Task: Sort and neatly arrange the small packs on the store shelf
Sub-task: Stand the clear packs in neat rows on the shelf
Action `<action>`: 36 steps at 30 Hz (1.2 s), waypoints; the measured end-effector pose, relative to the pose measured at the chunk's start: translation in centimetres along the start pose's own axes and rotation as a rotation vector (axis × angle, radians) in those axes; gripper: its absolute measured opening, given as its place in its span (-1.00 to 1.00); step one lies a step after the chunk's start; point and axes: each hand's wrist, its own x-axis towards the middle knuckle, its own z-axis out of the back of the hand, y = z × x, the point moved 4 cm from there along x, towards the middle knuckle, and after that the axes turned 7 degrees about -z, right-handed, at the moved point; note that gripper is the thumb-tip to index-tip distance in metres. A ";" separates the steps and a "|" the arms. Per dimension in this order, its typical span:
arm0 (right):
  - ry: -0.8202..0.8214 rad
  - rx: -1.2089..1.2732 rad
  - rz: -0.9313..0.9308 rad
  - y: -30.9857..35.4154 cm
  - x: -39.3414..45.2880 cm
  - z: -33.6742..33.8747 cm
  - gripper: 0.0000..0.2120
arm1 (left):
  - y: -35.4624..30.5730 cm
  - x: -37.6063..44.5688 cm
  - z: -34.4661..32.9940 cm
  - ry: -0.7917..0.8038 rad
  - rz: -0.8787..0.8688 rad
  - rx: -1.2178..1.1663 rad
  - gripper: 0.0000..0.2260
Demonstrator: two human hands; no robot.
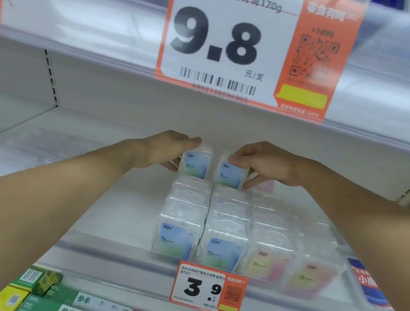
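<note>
Two hands reach deep into the white shelf [114, 211]. At 12 o'clock from the neat rows of packs [227, 228], the left hand [165, 150] grips one blue pack [195, 164] with curled fingers. Just beside it at 3 o'clock, the right hand [264, 164] pinches another blue pack [230, 174]. Both packs stand upright, almost touching.

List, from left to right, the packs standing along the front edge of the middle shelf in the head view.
Blue-label pack → second blue-label pack → pink-and-yellow-label pack → second pink-and-yellow-label pack.
</note>
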 end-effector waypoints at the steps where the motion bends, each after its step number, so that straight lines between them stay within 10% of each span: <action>1: 0.003 0.011 -0.001 0.0 -0.2 -0.1 -0.72 | -0.1 -0.2 -0.1 0.004 -0.005 -0.013 -0.56; 36: 0.210 0.104 -0.037 -1.4 -2.7 -1.0 -0.87 | -0.7 -4.0 -1.2 0.275 0.040 -0.025 -0.62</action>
